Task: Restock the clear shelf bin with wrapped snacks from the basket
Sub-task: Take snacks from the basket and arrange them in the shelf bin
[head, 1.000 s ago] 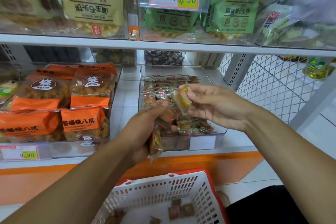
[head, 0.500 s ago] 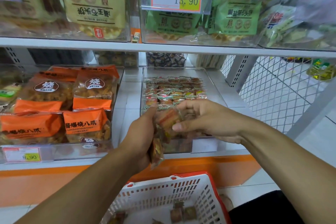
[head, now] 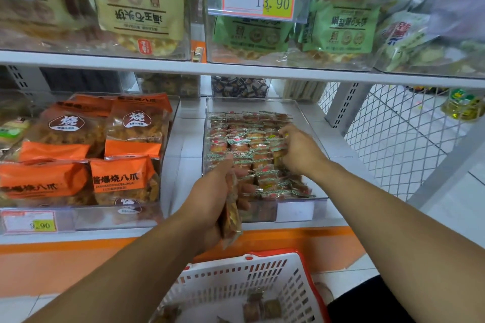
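Observation:
The clear shelf bin (head: 313, 123) on the lower shelf holds rows of small wrapped snacks (head: 241, 140). My right hand (head: 299, 149) reaches into its right side, fingers curled on one wrapped snack among the rows. My left hand (head: 214, 199) hovers at the bin's front edge and grips a small stack of wrapped snacks (head: 231, 214) that hangs below the palm. The white basket with a red rim (head: 262, 274) sits below, with several snacks left on its bottom.
A second clear bin of orange snack bags (head: 120, 178) stands to the left. The upper shelf edge (head: 236, 68) carries bins of yellow and green cookie bags. A white wire mesh panel (head: 393, 136) closes the right side. An orange band runs under the shelf.
My right hand took a snack from the stack in my left hand and moved it forward into the right side of the bin. My left hand stayed at the bin's front.

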